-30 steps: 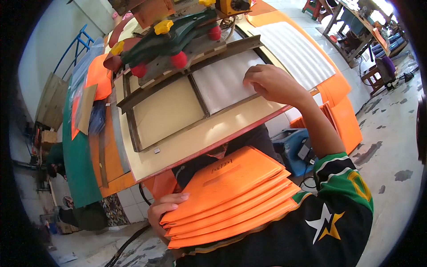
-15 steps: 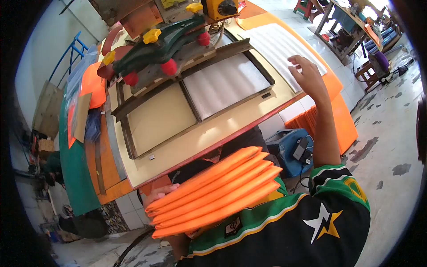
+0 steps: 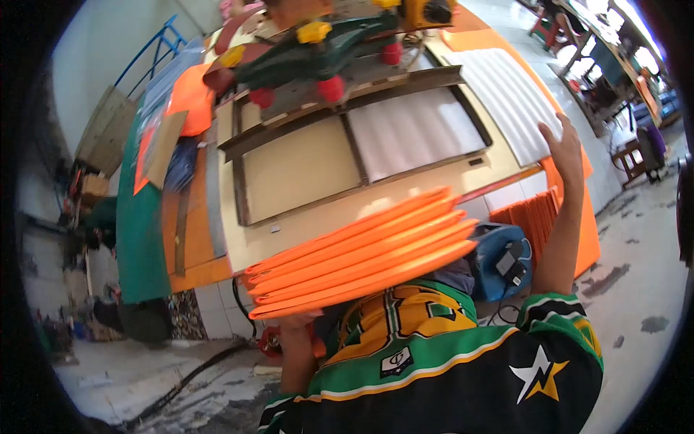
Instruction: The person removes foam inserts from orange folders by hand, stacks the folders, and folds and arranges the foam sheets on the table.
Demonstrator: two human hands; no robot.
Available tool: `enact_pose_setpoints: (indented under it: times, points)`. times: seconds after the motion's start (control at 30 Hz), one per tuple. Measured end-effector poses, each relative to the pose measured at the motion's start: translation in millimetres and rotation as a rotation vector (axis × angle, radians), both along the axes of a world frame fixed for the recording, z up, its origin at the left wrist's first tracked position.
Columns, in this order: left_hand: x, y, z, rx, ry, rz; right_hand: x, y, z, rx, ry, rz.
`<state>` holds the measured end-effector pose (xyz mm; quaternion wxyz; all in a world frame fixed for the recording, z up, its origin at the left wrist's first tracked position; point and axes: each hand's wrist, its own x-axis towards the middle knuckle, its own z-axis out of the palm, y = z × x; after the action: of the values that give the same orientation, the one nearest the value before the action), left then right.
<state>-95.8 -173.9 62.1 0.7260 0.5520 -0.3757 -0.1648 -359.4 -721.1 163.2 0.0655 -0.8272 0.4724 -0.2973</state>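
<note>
My left hand [image 3: 301,318] is under the near left end of a stack of folded orange fabric pieces [image 3: 361,253], bearing it in front of my chest. Most of its fingers are hidden beneath the stack. At the right, my right hand [image 3: 565,148] is raised and holds nothing, its fingers apart. Nearest to it is the edge of a white ribbed foam sheet [image 3: 499,98] on the table. Beyond the stack lies a dark metal frame [image 3: 354,148] with two openings. White foam shows in its right opening and a pale board in its left.
A green press-like machine [image 3: 318,54] with yellow knobs and red feet stands behind the frame. Under the table's [image 3: 249,249] right side are a blue case [image 3: 499,264] and more folded orange pieces [image 3: 528,224]. Orange and green sheets lie at the left.
The orange stack has risen toward the table's front edge, still in my left hand. My right hand appears farther right, still empty. The camera view has shifted too.
</note>
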Motion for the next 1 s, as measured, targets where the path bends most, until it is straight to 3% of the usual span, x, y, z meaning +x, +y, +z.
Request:
enact_pose_setpoints:
  times: [0.23, 0.3, 0.47, 0.57, 0.67, 0.7, 0.87, 0.97, 1.0]
  points:
    - [-15.6, 12.6, -53.9, 0.261, -0.114, -0.048, 27.5, 35.2, 1.2, 0.059, -0.122, 0.094]
    - [-19.9, 13.4, -57.8, 0.278, 0.15, -0.083, 34.8, 37.0, 0.4, 0.044, -0.115, 0.135]
    - [-20.2, -4.8, -26.4, 0.211, 0.225, -0.055, 46.1, 13.1, -16.7, 0.07, -0.129, 0.214]
    - [-19.3, -9.0, -13.6, 0.187, 0.166, -0.105, 53.4, 3.0, -27.5, 0.127, -0.098, 0.219]
    - [-16.5, -10.8, -10.5, 0.23, 0.031, -0.101, 59.9, 10.6, -26.8, 0.015, 0.013, 0.24]
    - [-17.7, -12.1, -17.9, 0.225, 0.191, -0.16, 60.9, 12.1, -28.0, -0.019, -0.008, 0.244]
    - [-21.8, -13.0, -17.4, 0.235, 0.249, -0.142, 64.9, 20.3, -26.2, -0.061, -0.045, 0.229]
    - [-28.1, -18.5, -27.3, 0.04, 0.486, -0.01, 64.9, 20.3, -26.5, -0.068, -0.042, 0.233]
    - [-24.5, -17.2, -33.4, 0.087, 0.321, 0.016, 64.6, 20.2, -27.0, -0.071, -0.038, 0.235]
